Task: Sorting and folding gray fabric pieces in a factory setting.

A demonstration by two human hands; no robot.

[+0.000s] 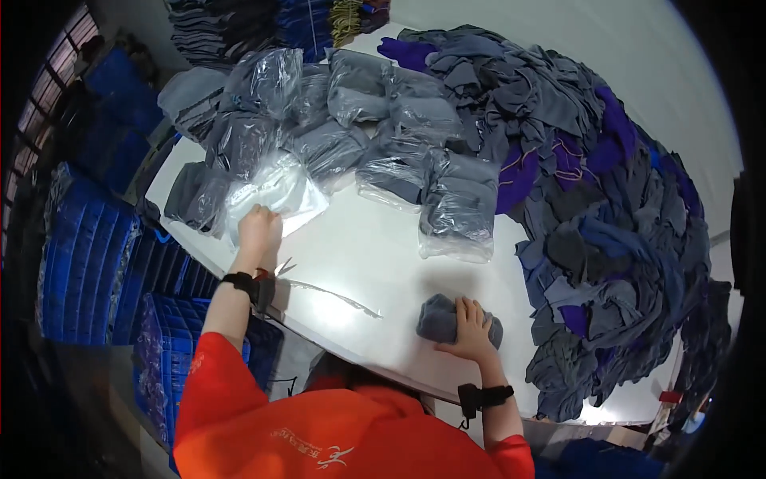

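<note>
My left hand (260, 229) is closed at the near edge of a pile of clear plastic bags (289, 190), its fingers pinching the bag edge. My right hand (471, 330) rests over a small folded bundle of dark grey cloth (436, 319), thumb on the near side and fingers across the top. That bundle lies on the white table (375, 247), close to its front edge. A pair of scissors (283, 268) sits beside my left wrist, its handle partly hidden by the wrist. Just right of it lies a thin clear strip (339, 295).
Several bagged grey cloth packs (459, 209) cover the back and left of the table. A large loose heap of grey and purple garments (590, 239) fills the right side. Blue plastic crates (84, 259) stand at the left; folded stacks (211, 32) rise behind.
</note>
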